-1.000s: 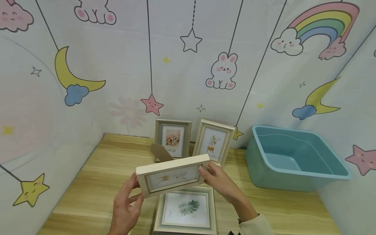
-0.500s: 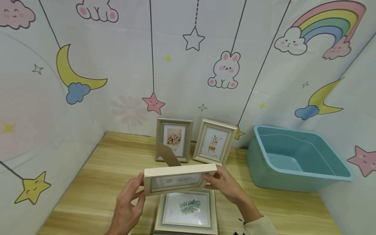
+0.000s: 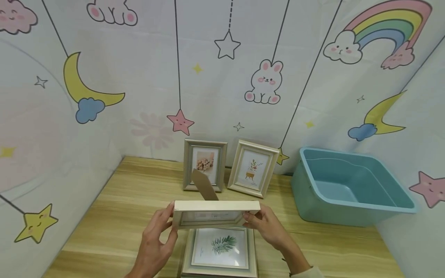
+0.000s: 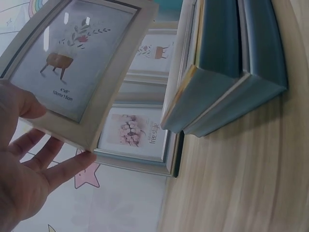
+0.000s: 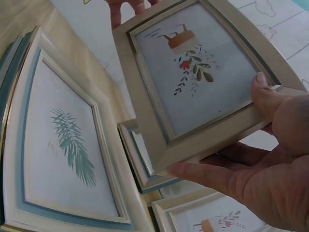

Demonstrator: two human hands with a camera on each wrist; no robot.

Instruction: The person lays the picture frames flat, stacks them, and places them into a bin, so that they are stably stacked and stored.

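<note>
Both hands hold a cream picture frame (image 3: 217, 206) sideways in the air, tilted so its long edge faces up. Its print of a potted plant on legs shows in both wrist views. My left hand (image 3: 154, 237) grips one short end, thumb on the front and fingers behind. At the other end my right hand (image 3: 271, 227) pinches the border, its thumb over the front. A brown stand leg (image 3: 205, 185) sticks out behind the held frame. Beneath it lies a stack of frames, the top one a cream and blue-green frame (image 3: 220, 247) with a green leaf print.
Two frames stand upright at the back: a silvery frame (image 3: 222, 166) with a flower photo and a cream frame (image 3: 267, 170) with a plant print. A blue-green plastic tub (image 3: 333, 210) sits at the right of the wooden table (image 3: 114, 208), against a cartoon-printed backdrop (image 3: 146, 69).
The held frame has tipped from a slanted, more face-on pose to nearly level, top edge toward the head camera. It has moved slightly right and down, both hands still gripping it.
</note>
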